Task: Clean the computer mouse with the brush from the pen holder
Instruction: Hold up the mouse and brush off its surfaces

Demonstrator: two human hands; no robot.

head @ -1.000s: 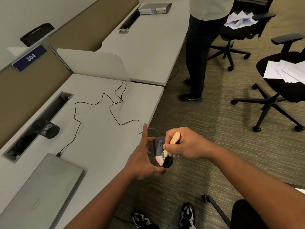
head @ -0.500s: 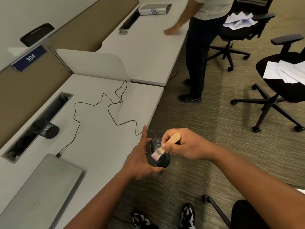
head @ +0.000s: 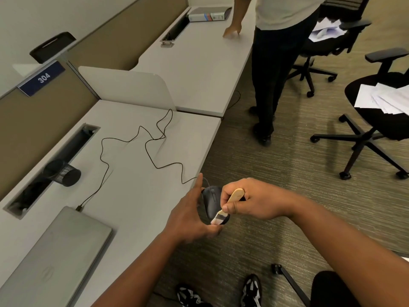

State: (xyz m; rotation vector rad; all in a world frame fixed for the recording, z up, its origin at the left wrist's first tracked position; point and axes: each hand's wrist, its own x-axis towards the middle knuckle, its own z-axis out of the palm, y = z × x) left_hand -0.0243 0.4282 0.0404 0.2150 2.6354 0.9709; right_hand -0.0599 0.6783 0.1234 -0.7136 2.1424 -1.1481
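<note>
Left hand point(head: 190, 218) is cradling the black mouse point(head: 213, 203) at lower centre while right hand point(head: 252, 199) is gripping the wooden brush point(head: 229, 206), bristles touching it.

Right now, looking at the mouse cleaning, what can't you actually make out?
All in the head view:
- Underside of the mouse: hidden by the left hand cupping it.
- Brush handle middle: covered by the right hand fingers.
- Dust on the mouse: too small to tell.
- Inside of the pen holder: its opening faces away.
- Laptop: cut off by the frame's lower left edge.
</note>
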